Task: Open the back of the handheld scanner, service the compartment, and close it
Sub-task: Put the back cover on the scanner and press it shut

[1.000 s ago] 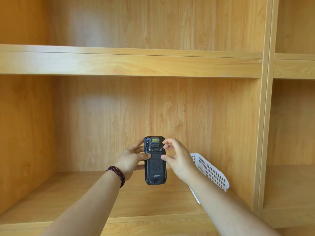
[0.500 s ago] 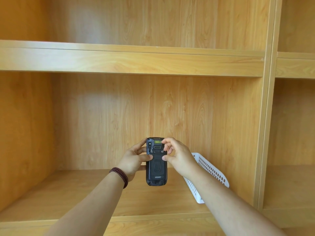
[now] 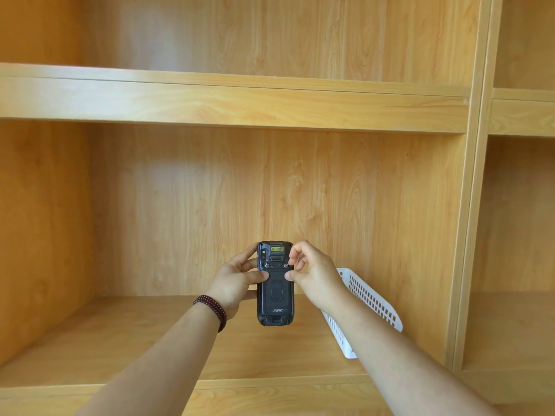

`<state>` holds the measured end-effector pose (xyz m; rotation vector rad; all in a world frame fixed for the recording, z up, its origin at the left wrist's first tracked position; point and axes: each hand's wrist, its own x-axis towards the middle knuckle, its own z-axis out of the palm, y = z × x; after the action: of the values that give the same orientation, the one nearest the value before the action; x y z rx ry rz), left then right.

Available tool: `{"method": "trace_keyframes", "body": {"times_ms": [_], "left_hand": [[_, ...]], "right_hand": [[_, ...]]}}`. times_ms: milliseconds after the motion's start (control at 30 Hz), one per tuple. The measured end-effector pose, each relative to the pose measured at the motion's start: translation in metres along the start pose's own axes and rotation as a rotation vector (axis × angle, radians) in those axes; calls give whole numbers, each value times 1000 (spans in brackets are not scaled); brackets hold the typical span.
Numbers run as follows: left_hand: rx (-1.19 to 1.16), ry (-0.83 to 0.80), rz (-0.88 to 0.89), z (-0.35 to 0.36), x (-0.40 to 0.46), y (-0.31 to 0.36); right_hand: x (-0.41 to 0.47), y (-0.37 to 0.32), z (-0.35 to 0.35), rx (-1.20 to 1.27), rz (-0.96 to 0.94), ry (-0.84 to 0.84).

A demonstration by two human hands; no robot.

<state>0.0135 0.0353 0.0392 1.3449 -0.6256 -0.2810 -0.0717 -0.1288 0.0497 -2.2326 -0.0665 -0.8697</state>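
A black handheld scanner (image 3: 275, 295) is held upright in front of me, its back facing me, with a yellow label at the top and two small metal latches below it. The back cover is on. My left hand (image 3: 232, 283) grips the scanner's left edge, thumb pressed on the cover. My right hand (image 3: 312, 276) holds the right edge, thumb on the cover and fingertips pinched at the right latch. A dark bead bracelet (image 3: 211, 310) is on my left wrist.
I face a light wooden shelving unit (image 3: 234, 100). A white perforated plastic basket (image 3: 365, 307) leans tilted on the lower shelf board (image 3: 120, 337), behind my right forearm. A vertical divider (image 3: 468, 235) separates more compartments on the right.
My right fingers have curled in and now pinch at the right latch. The scanner and both hands stay nearly where they were.
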Motion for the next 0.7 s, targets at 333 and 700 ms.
{"method": "trace_keyframes", "body": {"times_ms": [333,700], "left_hand": [[-7,-11,-14,-2,4,-4],[-8,-25,5,-1,6,-4]], "right_hand": [[-3,6,5,14,-43,-1],[-2,5,5,72,-38,-5]]}}
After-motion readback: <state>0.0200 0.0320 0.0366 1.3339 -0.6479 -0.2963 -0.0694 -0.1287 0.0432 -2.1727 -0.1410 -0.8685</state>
